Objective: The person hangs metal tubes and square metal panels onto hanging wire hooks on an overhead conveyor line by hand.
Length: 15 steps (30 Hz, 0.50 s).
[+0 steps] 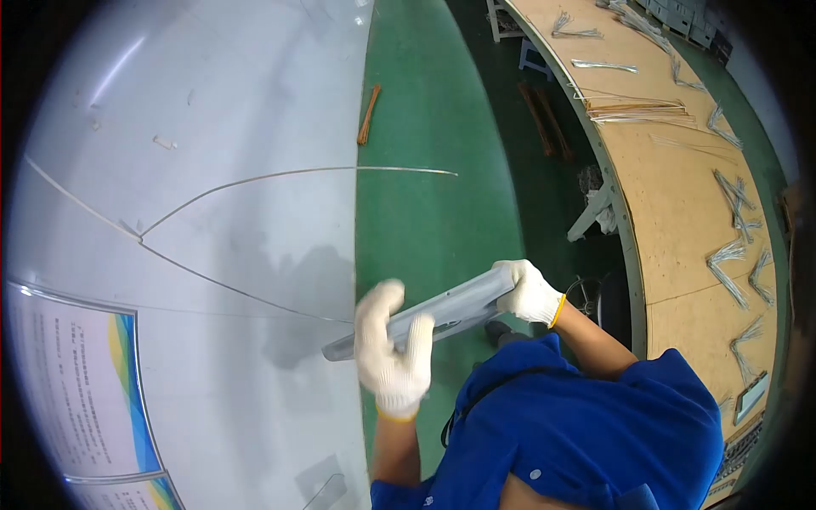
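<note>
A long grey panel (455, 303) is held at a slant in front of the blue jacket. At its upper right end my right hand (531, 293), in a white knitted glove, has its fingers wrapped round the edge. My left hand (393, 348), gloved too, is beside the lower left part of the panel with thumb and fingers spread apart. Whether its palm touches the panel cannot be made out. A thin wire (246, 293) runs along the pale wall towards the panel's left end, with a second branch (280, 174) curving above it.
On the right a long wooden table (680, 204) carries bundles of bent wires (727, 263) and straight rods (637, 111). Brown rods (369, 115) appear near the wall's edge. Framed notices (85, 382) are at lower left. A dark round object (612, 302) stands beside the table.
</note>
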Motion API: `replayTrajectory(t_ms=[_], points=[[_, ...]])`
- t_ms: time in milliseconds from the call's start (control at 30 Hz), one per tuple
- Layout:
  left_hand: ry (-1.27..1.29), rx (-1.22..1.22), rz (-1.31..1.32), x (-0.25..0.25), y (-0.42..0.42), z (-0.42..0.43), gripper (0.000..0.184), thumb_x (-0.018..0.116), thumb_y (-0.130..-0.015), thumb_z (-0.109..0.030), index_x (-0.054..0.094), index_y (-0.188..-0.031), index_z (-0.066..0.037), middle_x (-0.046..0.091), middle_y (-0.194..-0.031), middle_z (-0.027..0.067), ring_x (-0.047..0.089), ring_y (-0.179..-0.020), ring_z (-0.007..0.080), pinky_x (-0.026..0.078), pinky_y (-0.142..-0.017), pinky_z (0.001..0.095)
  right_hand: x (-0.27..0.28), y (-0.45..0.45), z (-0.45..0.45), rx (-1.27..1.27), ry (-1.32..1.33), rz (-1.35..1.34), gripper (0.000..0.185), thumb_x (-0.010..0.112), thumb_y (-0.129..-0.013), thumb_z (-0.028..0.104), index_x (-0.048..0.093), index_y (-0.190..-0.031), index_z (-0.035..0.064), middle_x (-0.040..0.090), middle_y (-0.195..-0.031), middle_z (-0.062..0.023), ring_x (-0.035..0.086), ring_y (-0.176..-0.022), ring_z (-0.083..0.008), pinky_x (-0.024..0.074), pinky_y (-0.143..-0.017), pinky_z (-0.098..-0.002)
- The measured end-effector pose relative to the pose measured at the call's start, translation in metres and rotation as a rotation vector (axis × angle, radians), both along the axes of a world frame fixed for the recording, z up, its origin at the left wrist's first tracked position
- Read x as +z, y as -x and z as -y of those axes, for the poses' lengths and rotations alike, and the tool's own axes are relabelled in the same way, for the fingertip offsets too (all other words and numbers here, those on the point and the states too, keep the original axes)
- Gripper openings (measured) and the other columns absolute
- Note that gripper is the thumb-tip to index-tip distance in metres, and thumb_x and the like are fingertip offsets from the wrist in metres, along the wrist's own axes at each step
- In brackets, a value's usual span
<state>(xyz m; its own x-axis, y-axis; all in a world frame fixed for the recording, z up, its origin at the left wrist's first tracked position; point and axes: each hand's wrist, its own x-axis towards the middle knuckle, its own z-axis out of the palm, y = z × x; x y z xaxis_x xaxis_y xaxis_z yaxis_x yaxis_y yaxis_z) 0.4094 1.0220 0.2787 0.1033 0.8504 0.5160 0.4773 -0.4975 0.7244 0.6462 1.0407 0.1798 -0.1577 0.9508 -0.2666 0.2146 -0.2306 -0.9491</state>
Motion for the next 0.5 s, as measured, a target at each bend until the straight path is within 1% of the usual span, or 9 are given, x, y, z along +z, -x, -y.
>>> replayTrajectory(t_ms=[67,133,200,233,300,333,367,467,500], points=[[0.199,-0.019,0.311,0.014,-0.033,-0.035,0.055,0.071,-0.087,-0.002,0.051,-0.137,0.005,0.062,-0.125,0.0162,0.061,-0.11,0.0236,0.051,-0.097,0.0379,0.01,-0.001,0.001,0.014,-0.054,0.1,0.027,0.07,-0.067,0.004,0.069,-0.095,0.0021,0.073,-0.083,-0.0137,0.071,-0.078,-0.0237,0.0551,-0.074,-0.0347],[0.408,-0.044,0.406,0.038,-0.054,-0.068,0.06,0.071,-0.091,-0.013,0.046,-0.143,0.004,0.063,-0.122,0.0134,0.063,-0.103,0.0206,0.052,-0.094,0.0356,0.016,-0.004,0.0,0.018,-0.106,0.146,0.025,0.069,-0.067,0.006,0.068,-0.092,0.0027,0.071,-0.08,-0.0159,0.071,-0.076,-0.0295,0.0549,-0.072,-0.0369],[0.531,-0.207,0.452,0.051,-0.065,-0.099,0.061,0.07,-0.093,-0.019,0.045,-0.144,0.004,0.064,-0.119,0.0122,0.063,-0.096,0.0186,0.053,-0.092,0.0336,0.019,-0.006,-0.001,0.015,-0.152,0.176,0.024,0.068,-0.066,0.007,0.067,-0.09,0.003,0.07,-0.078,-0.0175,0.07,-0.075,-0.0337,0.0547,-0.071,-0.0386],[0.46,-0.233,0.477,0.048,-0.072,-0.109,0.045,0.069,-0.094,-0.018,0.057,-0.131,0.006,0.068,-0.109,0.0102,0.064,-0.087,0.0163,0.054,-0.087,0.0322,0.019,-0.006,-0.001,0.009,-0.173,0.18,0.024,0.067,-0.066,0.007,0.067,-0.09,0.0032,0.069,-0.078,-0.0179,0.07,-0.075,-0.035,0.0547,-0.071,-0.0392],[0.483,-0.196,0.423,0.046,-0.075,-0.119,0.031,0.068,-0.095,-0.018,0.064,-0.113,0.008,0.069,-0.103,0.009,0.064,-0.082,0.0153,0.054,-0.082,0.0315,0.02,-0.007,0.0,0.0,-0.187,0.198,0.025,0.067,-0.065,0.007,0.066,-0.089,0.0032,0.069,-0.077,-0.0184,0.07,-0.076,-0.0366,0.0547,-0.071,-0.04],[0.498,-0.176,0.396,0.044,-0.073,-0.12,0.027,0.067,-0.095,-0.017,0.068,-0.104,0.008,0.07,-0.1,0.0085,0.064,-0.079,0.0148,0.054,-0.079,0.0312,0.022,-0.008,0.0,-0.003,-0.178,0.212,0.024,0.067,-0.065,0.007,0.066,-0.089,0.0032,0.069,-0.077,-0.0185,0.07,-0.076,-0.0368,0.0548,-0.072,-0.0402],[0.361,-0.184,0.332,0.034,-0.07,-0.121,0.024,0.067,-0.095,-0.016,0.07,-0.085,0.006,0.072,-0.091,0.0063,0.064,-0.072,0.0134,0.052,-0.07,0.0293,0.023,-0.01,0.001,-0.004,-0.169,0.225,0.024,0.067,-0.064,0.007,0.066,-0.088,0.0031,0.069,-0.077,-0.0186,0.07,-0.077,-0.0371,0.0549,-0.072,-0.0404],[0.277,-0.087,-0.072,0.024,-0.043,-0.105,0.019,0.069,-0.093,-0.013,0.07,-0.087,0.005,0.072,-0.09,0.0054,0.064,-0.07,0.0119,0.05,-0.066,0.0271,0.028,-0.015,0.003,-0.05,-0.199,0.214,0.024,0.066,-0.064,0.006,0.066,-0.087,0.003,0.068,-0.077,-0.0193,0.07,-0.078,-0.0389,0.0549,-0.073,-0.0414],[0.251,-0.056,-0.123,0.019,-0.035,-0.101,0.014,0.069,-0.091,-0.011,0.071,-0.089,0.003,0.073,-0.088,0.0044,0.064,-0.068,0.0111,0.049,-0.064,0.0258,0.035,-0.017,0.002,-0.046,-0.187,0.23,0.023,0.066,-0.063,0.006,0.066,-0.086,0.0028,0.068,-0.079,-0.0203,0.069,-0.08,-0.0399,0.0549,-0.075,-0.0416]])
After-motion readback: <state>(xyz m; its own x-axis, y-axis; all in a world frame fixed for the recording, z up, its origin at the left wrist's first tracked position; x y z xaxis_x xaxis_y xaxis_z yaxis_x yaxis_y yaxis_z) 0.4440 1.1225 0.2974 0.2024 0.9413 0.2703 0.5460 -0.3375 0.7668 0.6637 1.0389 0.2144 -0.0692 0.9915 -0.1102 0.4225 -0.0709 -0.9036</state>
